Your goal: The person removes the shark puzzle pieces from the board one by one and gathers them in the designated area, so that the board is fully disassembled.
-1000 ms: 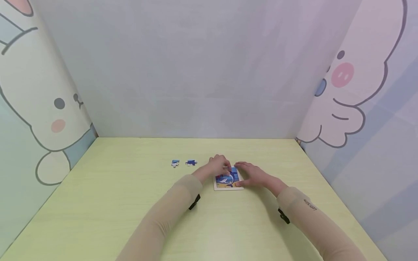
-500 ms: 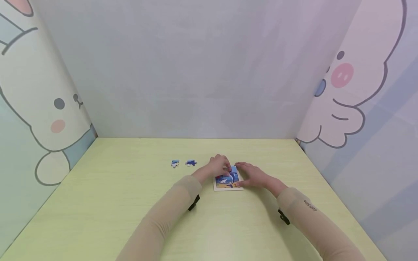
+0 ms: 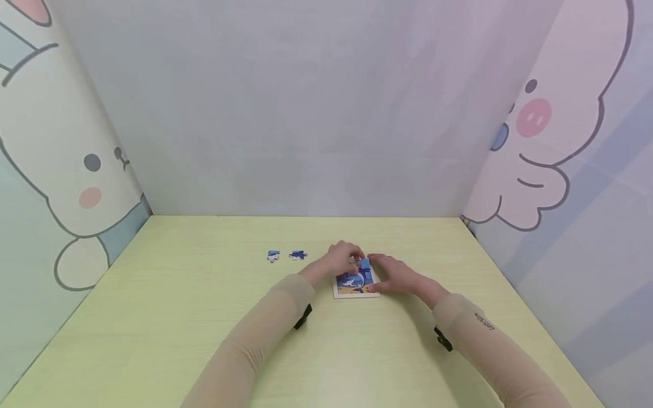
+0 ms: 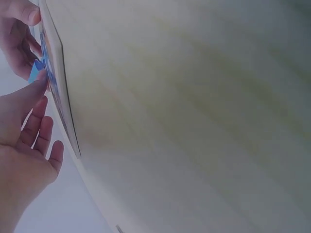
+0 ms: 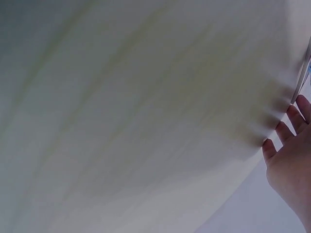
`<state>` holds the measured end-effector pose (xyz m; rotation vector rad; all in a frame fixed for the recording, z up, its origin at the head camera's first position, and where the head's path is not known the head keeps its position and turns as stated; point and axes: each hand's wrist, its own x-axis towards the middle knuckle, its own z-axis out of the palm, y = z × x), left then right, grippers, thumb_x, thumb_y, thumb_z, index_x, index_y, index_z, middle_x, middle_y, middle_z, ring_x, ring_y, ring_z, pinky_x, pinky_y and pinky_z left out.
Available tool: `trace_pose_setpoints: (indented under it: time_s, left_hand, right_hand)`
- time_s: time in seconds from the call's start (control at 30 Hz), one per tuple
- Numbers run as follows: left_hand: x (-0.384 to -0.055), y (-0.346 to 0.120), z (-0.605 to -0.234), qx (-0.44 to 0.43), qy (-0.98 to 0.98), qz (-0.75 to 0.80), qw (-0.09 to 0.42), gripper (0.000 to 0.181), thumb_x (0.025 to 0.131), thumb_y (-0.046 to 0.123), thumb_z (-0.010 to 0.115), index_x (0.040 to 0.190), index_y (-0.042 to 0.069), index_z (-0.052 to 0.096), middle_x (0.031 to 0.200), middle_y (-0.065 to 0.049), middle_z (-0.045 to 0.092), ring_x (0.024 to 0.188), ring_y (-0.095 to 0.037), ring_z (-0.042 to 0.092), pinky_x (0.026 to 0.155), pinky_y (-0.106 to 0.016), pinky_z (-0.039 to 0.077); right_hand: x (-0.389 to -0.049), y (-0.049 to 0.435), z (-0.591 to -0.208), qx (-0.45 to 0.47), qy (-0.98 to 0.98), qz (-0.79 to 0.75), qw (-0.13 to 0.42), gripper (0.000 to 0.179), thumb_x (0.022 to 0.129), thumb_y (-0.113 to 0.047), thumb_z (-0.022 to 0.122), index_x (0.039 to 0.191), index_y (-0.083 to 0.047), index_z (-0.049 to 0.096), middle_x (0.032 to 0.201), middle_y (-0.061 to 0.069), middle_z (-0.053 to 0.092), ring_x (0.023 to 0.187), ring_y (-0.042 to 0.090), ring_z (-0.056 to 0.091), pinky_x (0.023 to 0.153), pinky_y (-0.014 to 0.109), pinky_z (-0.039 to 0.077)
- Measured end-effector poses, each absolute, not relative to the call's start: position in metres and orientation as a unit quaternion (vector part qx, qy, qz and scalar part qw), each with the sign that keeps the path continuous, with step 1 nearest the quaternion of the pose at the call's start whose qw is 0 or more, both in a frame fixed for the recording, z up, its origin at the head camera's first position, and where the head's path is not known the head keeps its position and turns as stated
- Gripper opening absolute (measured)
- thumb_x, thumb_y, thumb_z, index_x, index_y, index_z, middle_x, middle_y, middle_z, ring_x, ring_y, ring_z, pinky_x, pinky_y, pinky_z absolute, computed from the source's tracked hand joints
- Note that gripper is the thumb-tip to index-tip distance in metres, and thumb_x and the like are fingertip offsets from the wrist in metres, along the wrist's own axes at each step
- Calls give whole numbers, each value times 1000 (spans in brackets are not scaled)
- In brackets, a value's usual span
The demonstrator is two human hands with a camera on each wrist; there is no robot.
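A small jigsaw puzzle (image 3: 352, 281) with a blue sea picture lies flat in a pale tray frame (image 3: 357, 296). Over its far left part, my left hand (image 3: 340, 258) pinches a blue puzzle piece (image 4: 34, 73) between thumb and fingers, the piece standing tilted against the puzzle in the left wrist view. Part of the puzzle is hidden beneath this hand. My right hand (image 3: 400, 274) spans the frame's right edge. Its thumb rests on the lower right of the puzzle, and its spread fingers touch the table near the far right corner, as the right wrist view also shows.
Two loose puzzle pieces lie on the table left of the frame: a blue and white one (image 3: 273, 256) and a dark blue one (image 3: 298, 255). The pale yellow table (image 3: 168, 317) meets fabric walls (image 3: 306, 113) at its back and sides.
My left hand's fingers have shifted slightly away toward the puzzle's far edge, showing more of the picture's upper part. The right hand and loose pieces stay in place.
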<state>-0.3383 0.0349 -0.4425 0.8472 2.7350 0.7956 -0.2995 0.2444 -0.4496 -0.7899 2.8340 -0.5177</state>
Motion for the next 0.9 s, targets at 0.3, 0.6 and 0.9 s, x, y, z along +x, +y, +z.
trace_pose_setpoints:
  time_s: [0.3,0.6,0.9]
  left_hand:
    - [-341,34,-444,297,902,299,89,12,94,21,59,105,22,63,88,5,58,76,-9,53,70,-23,44]
    - [-338,30,-440,300,891,326,93,8,95,16,56,102,20,58,88,4,58,74,-9,55,66,-22,46]
    - [-341,20,-428,304,891,327,79,10,97,17,53,104,21,59,89,4,57,81,-10,53,71,-23,44]
  right_hand:
    - [-301,246,-451,-271,946,-165,72,88,79,-52,69,143,-2,35,147,18,38,135,37,33,109,53,26]
    - [-300,245,-452,-259,947,-171,81,88,78,-53,70,143,-5,35,148,15,37,136,35,32,110,51,25]
    - [-302,246,-453,-261,947,-168,82,86,79,-56,68,143,-6,37,148,15,37,137,35,31,109,53,25]
